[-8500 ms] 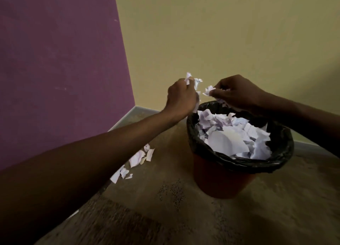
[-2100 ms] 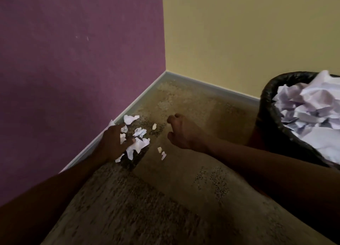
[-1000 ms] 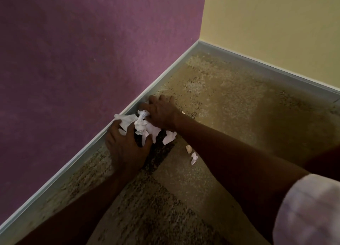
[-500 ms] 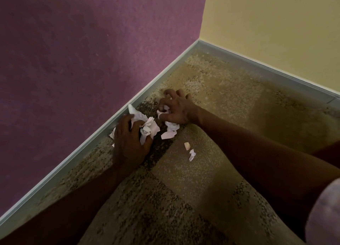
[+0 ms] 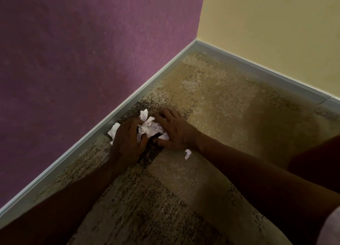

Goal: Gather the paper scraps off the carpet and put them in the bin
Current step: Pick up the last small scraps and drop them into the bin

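Paper scraps (image 5: 150, 129): white torn pieces, crumpled into a loose clump on the carpet (image 5: 211, 105), close to the skirting board (image 5: 73, 149) under the purple wall (image 5: 82, 51).
Stray scrap by wall (image 5: 114, 131): flat piece poking out from under the left hand on the skirting side; likely to be left behind unless swept in.
Stray scrap by wrist (image 5: 187, 153): small lone piece on the carpet, just beside the right wrist, apart from the clump.
Handling: judged very light, soft, springy once crumpled; no risk of breakage, but apt to flutter or spill from a loose hold. Carpet pile probably snags the thin edges a little.
Where to take hold: best cupped from both sides and underneath, pressed into one wad, then lifted as a whole; small strays better pinched singly.
Left hand (image 5: 127, 140): palm down on the carpet, fingers curled over the near-wall side of the clump, pressing it inward.
Right hand (image 5: 173, 129): palm down, fingers bent round the far side of the clump, thumb low against the carpet; closing on the paper from the opposite side.
Hands together: closed in on the clump from either side, paper bulging up between them, not yet lifted.
Arms: both forearms reaching forward and down, converging on the corner.
Bin: out of view.
Stage: gathering; carry to bin not yet begun.
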{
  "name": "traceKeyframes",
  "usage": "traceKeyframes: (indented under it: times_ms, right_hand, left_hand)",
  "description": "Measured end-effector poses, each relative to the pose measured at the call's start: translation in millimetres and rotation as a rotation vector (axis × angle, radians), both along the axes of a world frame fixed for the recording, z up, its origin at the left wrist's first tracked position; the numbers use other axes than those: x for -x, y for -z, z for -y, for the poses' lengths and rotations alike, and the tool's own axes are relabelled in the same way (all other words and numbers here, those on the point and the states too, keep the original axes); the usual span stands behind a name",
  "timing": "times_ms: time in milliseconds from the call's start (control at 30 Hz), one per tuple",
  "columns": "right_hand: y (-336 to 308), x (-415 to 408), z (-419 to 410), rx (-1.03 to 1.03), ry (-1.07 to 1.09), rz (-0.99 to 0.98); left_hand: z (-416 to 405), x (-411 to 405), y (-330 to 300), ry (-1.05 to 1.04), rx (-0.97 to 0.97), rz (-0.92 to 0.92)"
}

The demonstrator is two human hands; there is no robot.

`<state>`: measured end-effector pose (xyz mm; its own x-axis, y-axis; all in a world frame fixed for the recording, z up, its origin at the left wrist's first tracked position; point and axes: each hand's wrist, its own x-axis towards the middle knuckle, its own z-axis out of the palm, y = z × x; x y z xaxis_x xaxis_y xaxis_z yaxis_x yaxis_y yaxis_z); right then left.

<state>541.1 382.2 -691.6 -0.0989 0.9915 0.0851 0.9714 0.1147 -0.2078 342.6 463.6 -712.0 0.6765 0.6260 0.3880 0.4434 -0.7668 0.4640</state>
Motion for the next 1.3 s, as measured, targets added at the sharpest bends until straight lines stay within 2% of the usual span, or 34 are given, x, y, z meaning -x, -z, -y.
traceKeyframes:
  times_ms: [67,133,200,400,567,667,767,967,1167,1300]
  right_hand:
    - [1.8,1.3,3.7,-0.021,-0.030,0.074]
    - [3.1,3.0,6.1,-0.045,-0.037,0.106]
    - [1.9,4.7,7.3,-0.043,-0.051,0.092]
    - [-10.1,10.8,4.5,0.024,-0.081,-0.016]
    - [-41.1,20.6,15.5,0.243,0.049,-0.293]
    - [-67.2,17.8,30.0,0.138,0.116,-0.280]
    - [-84.4,15.1,47.0,0.108,0.167,-0.326]
    - [-144.3,11.6,73.7,0.083,0.239,-0.304]
    - [-236.5,2.9,105.0,-0.018,0.214,-0.259]
    - [-286.8,-11.3,136.0,-0.079,0.201,-0.200]
  left_hand:
    - [1.7,-0.3,-0.9,0.002,-0.001,0.013]
    - [2.0,0.1,-2.8,0.014,-0.049,-0.052]
    - [1.1,0.4,-4.7,0.021,-0.082,-0.148]
    - [5.9,-2.8,-11.9,0.019,-0.091,-0.201]
    - [9.9,-5.1,-24.1,0.054,-0.097,-0.502]
    - [22.3,-5.4,-37.4,0.055,-0.111,-0.609]
    - [35.9,-2.0,-55.4,0.062,-0.049,-0.567]
    - [62.1,0.9,-120.3,-0.046,0.090,-0.306]
    - [102.5,-12.3,-187.0,-0.077,0.035,-0.066]
    - [126.4,-34.6,-227.6,-0.025,0.038,0.064]
